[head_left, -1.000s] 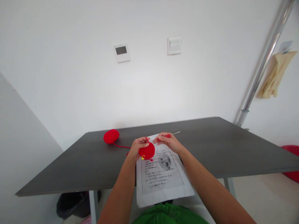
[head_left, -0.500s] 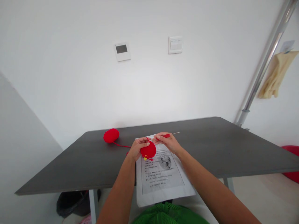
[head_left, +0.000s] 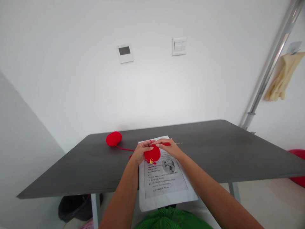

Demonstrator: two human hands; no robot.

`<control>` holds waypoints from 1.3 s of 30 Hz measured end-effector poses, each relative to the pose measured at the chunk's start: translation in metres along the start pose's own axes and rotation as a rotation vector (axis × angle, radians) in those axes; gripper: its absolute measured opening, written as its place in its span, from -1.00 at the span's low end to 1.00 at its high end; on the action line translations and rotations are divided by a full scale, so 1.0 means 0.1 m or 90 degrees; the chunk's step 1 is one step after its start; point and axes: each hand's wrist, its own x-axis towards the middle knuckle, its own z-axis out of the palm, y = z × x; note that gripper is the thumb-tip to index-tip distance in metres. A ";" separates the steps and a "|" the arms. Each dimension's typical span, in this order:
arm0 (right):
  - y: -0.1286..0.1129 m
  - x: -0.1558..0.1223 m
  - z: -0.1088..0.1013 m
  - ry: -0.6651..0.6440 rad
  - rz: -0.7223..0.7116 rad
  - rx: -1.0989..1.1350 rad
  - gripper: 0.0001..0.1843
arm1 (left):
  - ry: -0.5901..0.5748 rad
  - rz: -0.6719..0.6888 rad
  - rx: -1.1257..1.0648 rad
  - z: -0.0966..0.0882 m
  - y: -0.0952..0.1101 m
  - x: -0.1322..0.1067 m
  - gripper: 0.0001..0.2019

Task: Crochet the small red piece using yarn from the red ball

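My left hand [head_left: 140, 152] pinches the upper left edge of a round red crochet piece [head_left: 152, 154], with red yarn looped over a raised finger. A yellow stitch marker [head_left: 151, 161] hangs at the lower edge of the piece. In my right hand [head_left: 170, 148] is a crochet hook [head_left: 166, 144] with a red grip, its thin metal end sticking out to the right. The hook's other tip lies at the top edge of the piece, close to my left fingertips. A strand runs left to a red ball of yarn [head_left: 113, 139].
Beneath my hands, a printed sheet [head_left: 164, 200] overhangs the front edge of the dark table [head_left: 209, 152]. The white wall [head_left: 152, 89] rises right behind the table. A black-lined bin [head_left: 73, 208] stands below at the left, and a red object [head_left: 299, 181] shows at the far right.
My right hand has lowered and moved slightly left, bringing the hook to the top edge of the crochet piece. The piece and its marker have shifted a little right.
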 end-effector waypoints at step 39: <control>0.02 -0.07 0.15 -0.039 -0.198 -0.350 -0.81 | 0.303 0.111 0.038 0.06 -0.09 0.09 -0.78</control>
